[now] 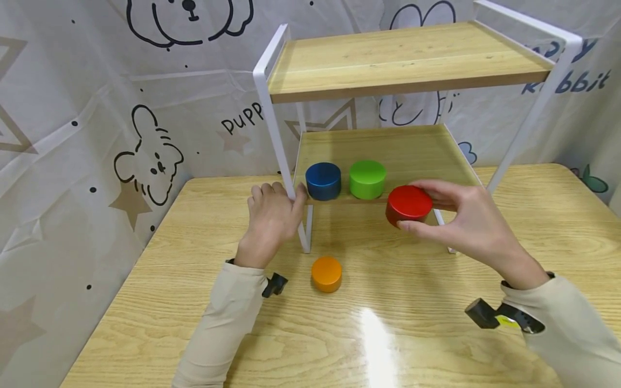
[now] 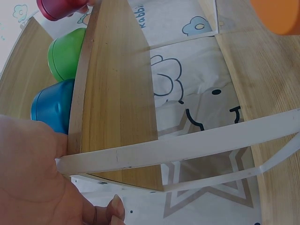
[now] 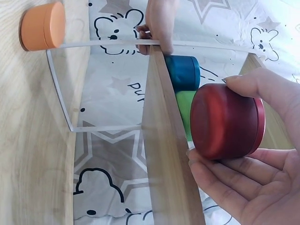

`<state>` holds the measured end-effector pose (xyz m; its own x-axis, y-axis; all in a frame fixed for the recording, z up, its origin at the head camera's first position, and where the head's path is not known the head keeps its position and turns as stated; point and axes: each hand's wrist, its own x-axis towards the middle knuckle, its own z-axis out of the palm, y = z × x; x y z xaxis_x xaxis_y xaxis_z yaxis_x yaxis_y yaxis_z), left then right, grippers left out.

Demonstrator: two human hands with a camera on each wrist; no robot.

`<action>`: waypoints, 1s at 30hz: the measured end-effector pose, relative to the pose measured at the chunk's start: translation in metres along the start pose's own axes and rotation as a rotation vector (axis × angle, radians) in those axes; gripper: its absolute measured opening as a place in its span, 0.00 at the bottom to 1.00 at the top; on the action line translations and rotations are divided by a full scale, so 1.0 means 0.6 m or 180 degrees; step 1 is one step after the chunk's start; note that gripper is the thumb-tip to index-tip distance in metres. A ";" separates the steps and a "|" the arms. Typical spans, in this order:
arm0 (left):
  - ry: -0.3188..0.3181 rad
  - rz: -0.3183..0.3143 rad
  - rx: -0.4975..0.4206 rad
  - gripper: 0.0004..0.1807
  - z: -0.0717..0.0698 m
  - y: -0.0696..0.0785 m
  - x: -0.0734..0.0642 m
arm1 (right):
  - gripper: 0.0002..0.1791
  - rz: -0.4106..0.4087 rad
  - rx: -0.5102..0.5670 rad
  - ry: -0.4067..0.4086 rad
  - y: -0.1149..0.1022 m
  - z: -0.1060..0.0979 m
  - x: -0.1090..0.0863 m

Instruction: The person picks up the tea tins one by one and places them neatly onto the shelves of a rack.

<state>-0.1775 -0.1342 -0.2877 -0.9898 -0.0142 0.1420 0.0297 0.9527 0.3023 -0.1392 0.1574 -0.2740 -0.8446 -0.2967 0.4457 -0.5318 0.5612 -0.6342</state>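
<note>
My right hand (image 1: 468,223) pinches a round red tin (image 1: 409,205) between thumb and fingers, at the front edge of the lower shelf board (image 1: 417,151). In the right wrist view the red tin (image 3: 227,122) spans from thumb to fingertips. My left hand (image 1: 274,218) grips the white frame (image 1: 278,134) at the shelf's front left corner, thumb on the inner side. Beside that thumb, a blue tin (image 1: 323,182) stands upright on the lower board. Just right of it stands a green tin (image 1: 367,180). An orange tin (image 1: 326,274) rests on the table in front of the shelf.
The upper wooden board (image 1: 407,56) of the two-tier shelf overhangs the lower one. White metal legs (image 1: 529,118) stand on the wooden table (image 1: 194,323). A printed curtain (image 1: 73,161) hangs behind and at the left.
</note>
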 end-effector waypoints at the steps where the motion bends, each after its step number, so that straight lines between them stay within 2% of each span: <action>1: -0.0002 -0.0001 0.0000 0.32 0.000 0.000 0.000 | 0.30 -0.0001 -0.0008 0.0014 0.000 -0.002 0.002; 14: 0.0013 -0.0009 -0.0036 0.32 0.001 -0.001 -0.001 | 0.32 0.0175 -0.0074 0.0160 0.002 -0.015 0.017; 22: -0.0024 -0.0007 -0.0066 0.32 0.001 -0.002 -0.002 | 0.32 0.0222 0.0042 0.0149 0.009 -0.018 0.029; 30: -0.0020 0.0019 -0.0054 0.33 0.000 -0.001 -0.001 | 0.30 0.0187 -0.0070 0.0168 0.018 -0.019 0.039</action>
<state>-0.1770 -0.1346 -0.2877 -0.9904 -0.0067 0.1379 0.0378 0.9476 0.3174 -0.1642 0.1654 -0.2633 -0.8696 -0.2218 0.4411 -0.4793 0.5936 -0.6465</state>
